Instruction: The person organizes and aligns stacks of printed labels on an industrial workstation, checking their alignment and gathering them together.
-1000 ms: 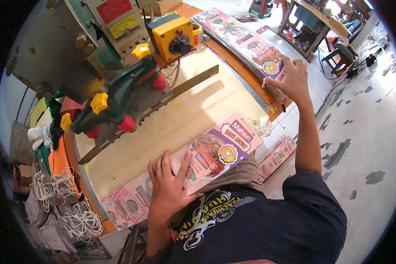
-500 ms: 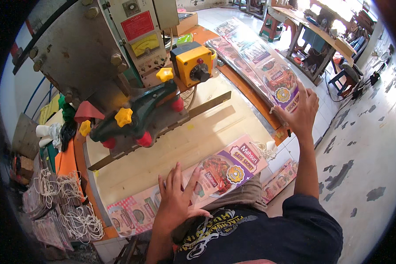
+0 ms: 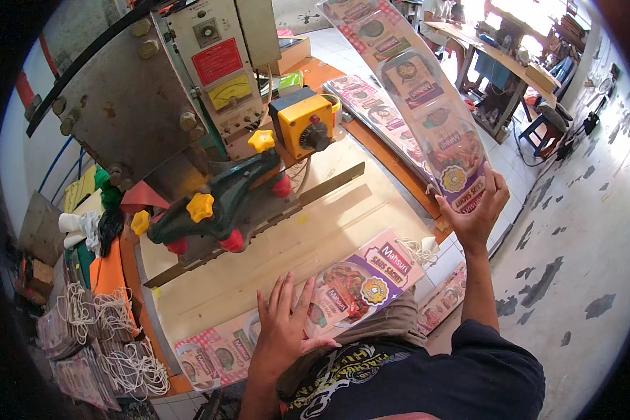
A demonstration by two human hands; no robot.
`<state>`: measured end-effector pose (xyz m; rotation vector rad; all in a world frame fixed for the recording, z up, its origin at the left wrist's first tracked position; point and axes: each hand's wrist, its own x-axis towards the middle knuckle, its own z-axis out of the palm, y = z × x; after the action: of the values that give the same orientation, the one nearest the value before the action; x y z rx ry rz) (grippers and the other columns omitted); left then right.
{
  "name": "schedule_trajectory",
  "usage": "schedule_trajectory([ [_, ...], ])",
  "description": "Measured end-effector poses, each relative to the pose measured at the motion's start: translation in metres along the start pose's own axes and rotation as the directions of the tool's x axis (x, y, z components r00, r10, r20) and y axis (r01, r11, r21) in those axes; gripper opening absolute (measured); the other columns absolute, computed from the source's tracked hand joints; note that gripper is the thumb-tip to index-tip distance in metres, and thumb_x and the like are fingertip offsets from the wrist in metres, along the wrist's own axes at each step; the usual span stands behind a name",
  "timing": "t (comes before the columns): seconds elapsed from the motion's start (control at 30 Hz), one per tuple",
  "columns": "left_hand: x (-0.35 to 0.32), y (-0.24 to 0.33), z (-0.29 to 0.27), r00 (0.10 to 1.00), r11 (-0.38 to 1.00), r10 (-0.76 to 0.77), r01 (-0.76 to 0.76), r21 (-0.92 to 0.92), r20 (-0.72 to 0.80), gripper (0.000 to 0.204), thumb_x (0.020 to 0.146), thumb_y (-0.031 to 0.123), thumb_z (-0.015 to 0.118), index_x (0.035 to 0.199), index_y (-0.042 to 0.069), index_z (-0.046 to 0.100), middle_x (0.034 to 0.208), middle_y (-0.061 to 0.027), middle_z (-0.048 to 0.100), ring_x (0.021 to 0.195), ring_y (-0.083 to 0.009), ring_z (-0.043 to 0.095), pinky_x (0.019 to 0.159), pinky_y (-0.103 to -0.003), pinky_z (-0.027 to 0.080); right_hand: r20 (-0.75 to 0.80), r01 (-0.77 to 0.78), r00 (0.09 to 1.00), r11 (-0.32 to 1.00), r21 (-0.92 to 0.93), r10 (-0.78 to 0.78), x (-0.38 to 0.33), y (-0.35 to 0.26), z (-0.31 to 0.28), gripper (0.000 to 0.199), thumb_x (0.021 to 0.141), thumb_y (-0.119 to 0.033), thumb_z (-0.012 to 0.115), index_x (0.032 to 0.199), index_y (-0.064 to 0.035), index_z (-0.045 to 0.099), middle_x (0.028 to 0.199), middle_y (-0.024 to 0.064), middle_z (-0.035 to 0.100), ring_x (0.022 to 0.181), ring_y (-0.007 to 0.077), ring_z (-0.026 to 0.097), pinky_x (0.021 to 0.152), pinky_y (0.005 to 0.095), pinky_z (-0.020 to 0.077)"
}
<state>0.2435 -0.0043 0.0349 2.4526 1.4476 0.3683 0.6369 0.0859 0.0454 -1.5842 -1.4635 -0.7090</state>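
The right hand [image 3: 477, 213] grips a long, glossy pink-and-purple printed strip [image 3: 413, 77] by its near end; the left hand [image 3: 280, 336], fingers spread, seemingly rests on a flat pink printed sheet [image 3: 353, 290].

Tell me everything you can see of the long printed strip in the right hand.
The long printed strip is flat, narrow and glossy, as if plastic-covered, mostly pink with pictures of food along it; purple areas and a round yellow emblem show toward its near end. The right hand grips that end. It slants away to the upper left, its far end reaching the picture's top edge, and passes in front of a stack of similar strips; whether they touch is unclear.
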Motion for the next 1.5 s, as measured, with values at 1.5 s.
schedule_trajectory([
  [1.5,0.013,0.016,-0.016,0.961,0.57,-0.024,-0.212,-0.794,-0.274,0.085,0.084,0.043,0.08,0.148,0.0,0.041,0.147,-0.0215,0.051,0.139,-0.0327,0.049,0.114,-0.041,0.039,-0.123,0.249,0.967,0.919,0.306,-0.221,-0.081,0.053,0.016,0.098,0.063,-0.065,0.086,0.133,-0.0138,0.04,0.141,0.0243,0.041,0.13,0.0399,0.046,0.119,0.0648,0.0179],
])
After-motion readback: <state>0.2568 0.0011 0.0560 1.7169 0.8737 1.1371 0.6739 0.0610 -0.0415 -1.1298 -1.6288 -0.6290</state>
